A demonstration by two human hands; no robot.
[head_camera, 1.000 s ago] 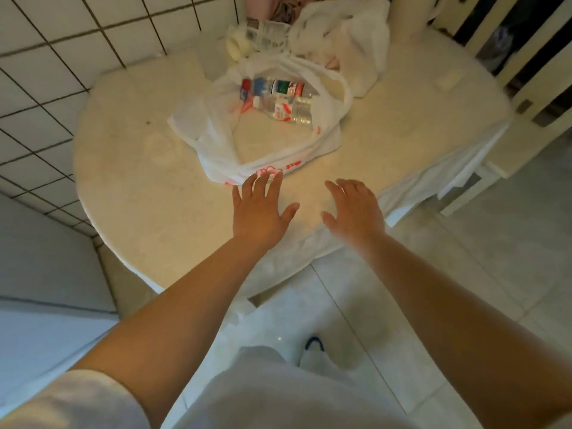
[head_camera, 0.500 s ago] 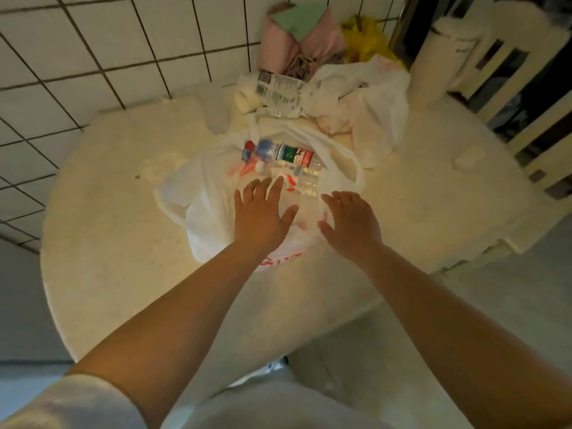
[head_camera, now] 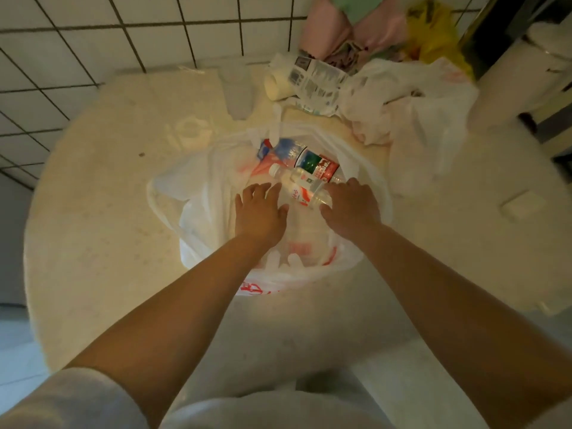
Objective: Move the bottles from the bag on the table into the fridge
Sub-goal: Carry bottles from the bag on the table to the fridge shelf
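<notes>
A white plastic bag (head_camera: 198,212) with red print lies open in the middle of the round table (head_camera: 99,230). Two clear bottles lie on their sides inside it: a near one with a white cap and red-and-white label (head_camera: 298,188), and a far one with a green-and-red label (head_camera: 312,161). My left hand (head_camera: 258,210) reaches into the bag just left of the near bottle, fingers relaxed and slightly bent. My right hand (head_camera: 351,205) is at the base end of the near bottle, fingers over it; whether they grip it I cannot tell.
At the back of the table lie a paper roll (head_camera: 277,85), a crumpled printed wrapper (head_camera: 318,78), a second white bag (head_camera: 411,100), and pink and yellow bags (head_camera: 433,35) against the tiled wall. A white cylinder (head_camera: 520,78) stands at the right.
I have stepped closer to the table. Both hands have moved forward from the table's front edge into the open bag, up to the near bottle.
</notes>
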